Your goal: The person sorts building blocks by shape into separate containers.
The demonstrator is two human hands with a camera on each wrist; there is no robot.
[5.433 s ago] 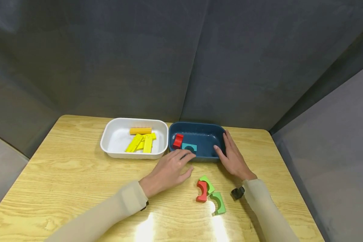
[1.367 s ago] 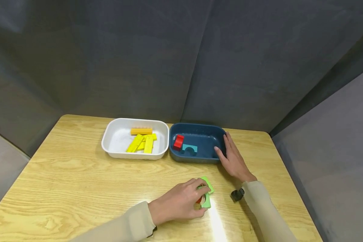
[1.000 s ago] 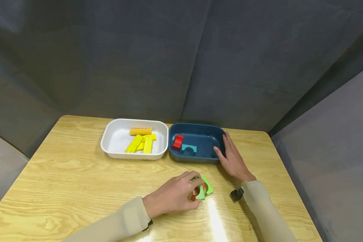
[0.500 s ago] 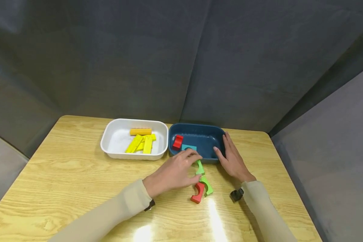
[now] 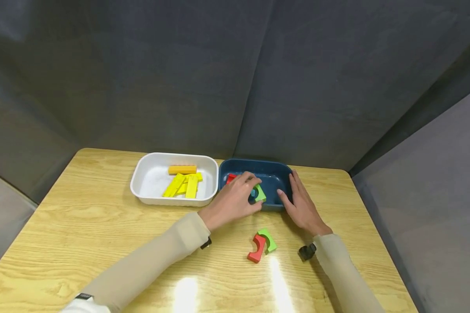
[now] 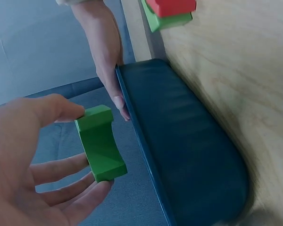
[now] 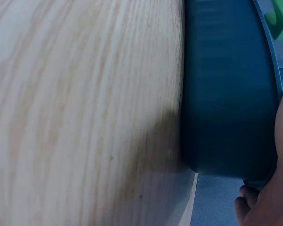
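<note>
My left hand (image 5: 235, 198) pinches a green arch block (image 5: 260, 194) between thumb and fingertips over the front of the dark blue tray (image 5: 272, 167). The left wrist view shows that block (image 6: 101, 143) just beyond the tray's rim. At the tray's right end, my right hand (image 5: 303, 209) holds the corner, thumb inside the rim and fingers along the outer side. Inside the tray, a red block (image 5: 230, 178) and a teal arch block (image 5: 253, 194) are mostly hidden behind my left hand. On the table in front lie a red arch block (image 5: 257, 249) and a lighter green one (image 5: 269, 241), almost touching.
A white tray (image 5: 142, 193) stands directly left of the blue one, holding several yellow blocks (image 5: 174, 185) and an orange-yellow one (image 5: 182, 169). Dark fabric (image 5: 180, 87) rises behind the wooden table (image 5: 94, 226).
My left hand picked up one green arch block from the table and carried it forward over the blue tray. The red block left on the table shifted slightly. My right hand stays in place.
</note>
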